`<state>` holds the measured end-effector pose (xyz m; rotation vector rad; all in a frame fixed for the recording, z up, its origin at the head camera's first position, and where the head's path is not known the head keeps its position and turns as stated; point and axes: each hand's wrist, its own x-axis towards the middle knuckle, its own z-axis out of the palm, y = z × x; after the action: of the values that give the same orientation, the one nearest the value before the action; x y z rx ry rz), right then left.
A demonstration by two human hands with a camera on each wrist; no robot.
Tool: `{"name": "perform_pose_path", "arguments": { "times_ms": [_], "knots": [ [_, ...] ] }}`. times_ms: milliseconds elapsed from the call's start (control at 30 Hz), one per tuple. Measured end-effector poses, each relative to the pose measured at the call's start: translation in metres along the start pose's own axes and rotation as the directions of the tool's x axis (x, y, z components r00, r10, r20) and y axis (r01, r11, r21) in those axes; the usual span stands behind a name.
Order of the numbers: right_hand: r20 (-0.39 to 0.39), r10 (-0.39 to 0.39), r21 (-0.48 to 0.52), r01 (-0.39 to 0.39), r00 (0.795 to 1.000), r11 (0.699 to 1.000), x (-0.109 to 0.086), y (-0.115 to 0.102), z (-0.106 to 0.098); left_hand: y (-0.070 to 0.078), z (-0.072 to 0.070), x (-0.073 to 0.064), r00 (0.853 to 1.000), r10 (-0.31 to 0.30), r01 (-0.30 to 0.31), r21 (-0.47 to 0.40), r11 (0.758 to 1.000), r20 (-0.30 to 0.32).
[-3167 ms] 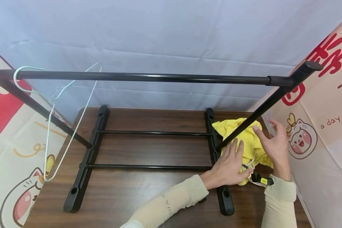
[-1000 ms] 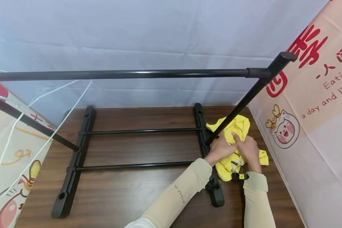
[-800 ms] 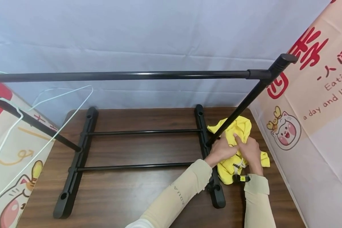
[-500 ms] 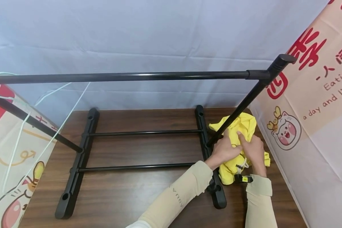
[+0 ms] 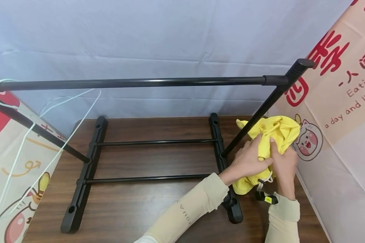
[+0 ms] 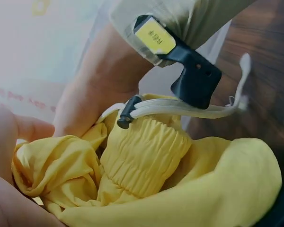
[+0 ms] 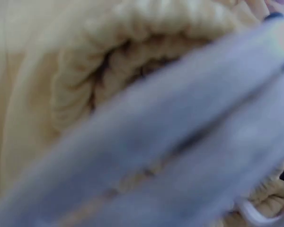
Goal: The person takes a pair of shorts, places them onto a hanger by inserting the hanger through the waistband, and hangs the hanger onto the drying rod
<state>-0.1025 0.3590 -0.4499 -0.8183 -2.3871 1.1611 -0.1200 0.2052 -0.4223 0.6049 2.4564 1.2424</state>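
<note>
A crumpled yellow garment [image 5: 281,130] is bunched between both hands, beside the right upright of the black rack. My left hand [image 5: 250,159] grips it from the left and my right hand [image 5: 284,166] from the right, thumbs toward each other. In the left wrist view, a gathered elastic opening [image 6: 142,156] shows, with a white drawstring [image 6: 180,108] and a black cord stopper [image 6: 128,112]. Blurred pale cord [image 7: 170,137] crosses the right wrist view in front of ruffled cloth. Folds of cloth hide some fingertips.
The black rack [image 5: 158,82] spans the wooden table [image 5: 158,209], its right foot [image 5: 234,211] close to my left wrist. A white wire hanger [image 5: 79,126] hangs from the bar's left end. Printed cloth [image 5: 346,162] walls the right side; plain pale cloth stands behind.
Earlier, both hands were spread over the garment; then they closed on it. In the last half second, hands and garment have shifted right, away from the rack's upright, with the cloth's top raised.
</note>
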Motion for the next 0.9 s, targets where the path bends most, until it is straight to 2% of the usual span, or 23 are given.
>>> {"name": "perform_pose_path", "arguments": {
  "times_ms": [167, 300, 500, 733, 833, 900],
  "knots": [
    [-0.113, 0.002, 0.108, 0.01, 0.994, 0.994, -0.018, -0.013, -0.009, 0.01, -0.013, -0.013, 0.996, 0.09, -0.092, 0.101, 0.991, 0.023],
    [-0.191, 0.003, 0.197, 0.035, 0.982, 0.98, -0.033, -0.024, -0.017, 0.016, -0.024, -0.025, 0.979, 0.199, -0.204, 0.165, 0.965, 0.047],
    [-0.262, 0.022, 0.36, 0.077, 0.965, 0.93, -0.057, -0.042, -0.023, 0.022, -0.043, -0.045, 0.955, 0.283, -0.295, 0.204, 0.934, 0.087],
    [-0.341, -0.053, 0.422, 0.204, 0.939, 0.883, -0.09, -0.061, -0.015, 0.015, -0.069, -0.067, 0.934, 0.35, -0.358, 0.179, 0.917, 0.077],
    [-0.389, -0.067, 0.458, 0.256, 0.919, 0.851, -0.1, -0.067, -0.011, 0.01, -0.078, -0.074, 0.914, 0.4, -0.405, 0.125, 0.906, 0.065],
    [-0.433, -0.088, 0.472, 0.309, 0.897, 0.826, -0.105, -0.07, -0.008, 0.007, -0.083, -0.077, 0.897, 0.439, -0.442, 0.07, 0.894, 0.05]
  ]
}}
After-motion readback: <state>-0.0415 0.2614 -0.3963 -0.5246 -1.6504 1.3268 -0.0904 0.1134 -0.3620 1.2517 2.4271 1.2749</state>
